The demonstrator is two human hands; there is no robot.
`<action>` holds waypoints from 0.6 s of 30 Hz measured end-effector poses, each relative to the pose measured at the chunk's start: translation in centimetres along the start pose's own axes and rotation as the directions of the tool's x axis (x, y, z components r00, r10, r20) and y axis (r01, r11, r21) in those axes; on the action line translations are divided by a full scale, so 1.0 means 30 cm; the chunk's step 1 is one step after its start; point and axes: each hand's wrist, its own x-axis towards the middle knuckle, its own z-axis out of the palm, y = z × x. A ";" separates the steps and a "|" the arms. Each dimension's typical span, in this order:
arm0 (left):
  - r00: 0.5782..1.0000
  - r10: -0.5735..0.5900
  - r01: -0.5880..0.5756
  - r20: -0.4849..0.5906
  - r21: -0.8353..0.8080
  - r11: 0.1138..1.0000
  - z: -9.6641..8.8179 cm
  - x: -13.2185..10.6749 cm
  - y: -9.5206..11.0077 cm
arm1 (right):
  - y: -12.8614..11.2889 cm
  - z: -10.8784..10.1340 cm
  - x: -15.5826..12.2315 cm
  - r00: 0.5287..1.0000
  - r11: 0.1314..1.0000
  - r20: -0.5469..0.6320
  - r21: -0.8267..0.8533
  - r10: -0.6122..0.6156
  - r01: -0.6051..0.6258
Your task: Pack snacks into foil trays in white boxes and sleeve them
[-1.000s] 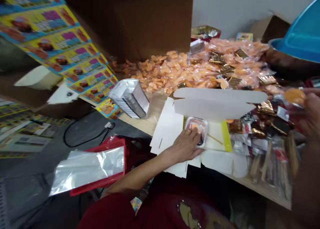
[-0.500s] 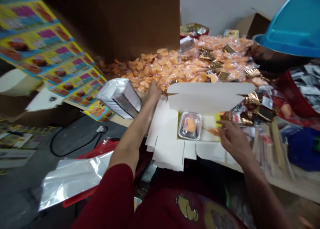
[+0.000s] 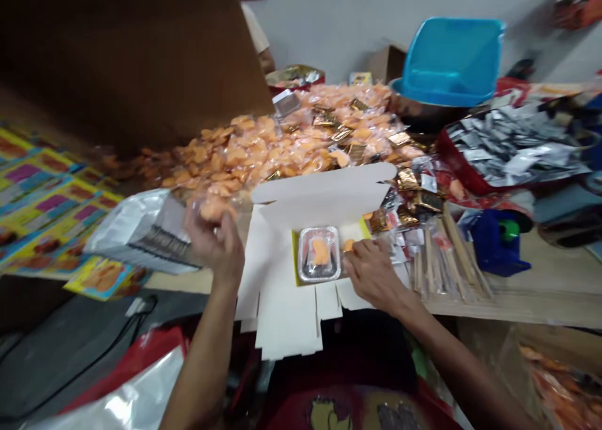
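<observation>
Above the open white carton (image 3: pixel 282 311), left hand (image 3: pixel 211 245) grips a wrapped orange sweet (image 3: pixel 214 209) narrowly.
Right hand (image 3: pixel 374 273), its grip loose and open, rests on the yellow card (image 3: pixel 355 230) beside the foil tray (image 3: pixel 318 254), on the worktop (image 3: pixel 540 292).

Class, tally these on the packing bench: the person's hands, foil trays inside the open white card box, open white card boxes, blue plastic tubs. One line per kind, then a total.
Hands (left hand, right hand): 2
Foil tray: 1
Open white card box: 1
Blue plastic tub: 1
Total: 5
</observation>
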 end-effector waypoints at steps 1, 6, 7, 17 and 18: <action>0.999 0.024 -0.025 -0.023 -0.037 0.999 -0.005 -0.060 0.034 | 0.001 0.006 0.002 1.000 1.000 -0.011 0.016 0.008 -0.008; 0.788 -0.211 0.319 0.578 -0.091 0.943 0.082 -0.270 0.120 | 0.011 -0.003 0.009 0.999 0.992 -0.013 0.119 0.049 -0.047; 0.724 -0.231 0.317 0.649 -0.016 0.948 0.116 -0.280 0.113 | 0.020 -0.016 0.004 0.999 0.986 -0.013 0.159 0.047 -0.045; 0.564 0.169 -0.502 0.808 0.173 0.847 0.199 -0.299 0.013 | 0.519 -0.217 0.207 0.912 0.944 -0.247 0.051 0.328 -0.326; 0.490 0.188 -0.538 0.851 0.126 0.834 0.192 -0.301 0.015 | 0.580 -0.232 0.283 0.904 0.937 -0.253 0.041 0.345 -0.346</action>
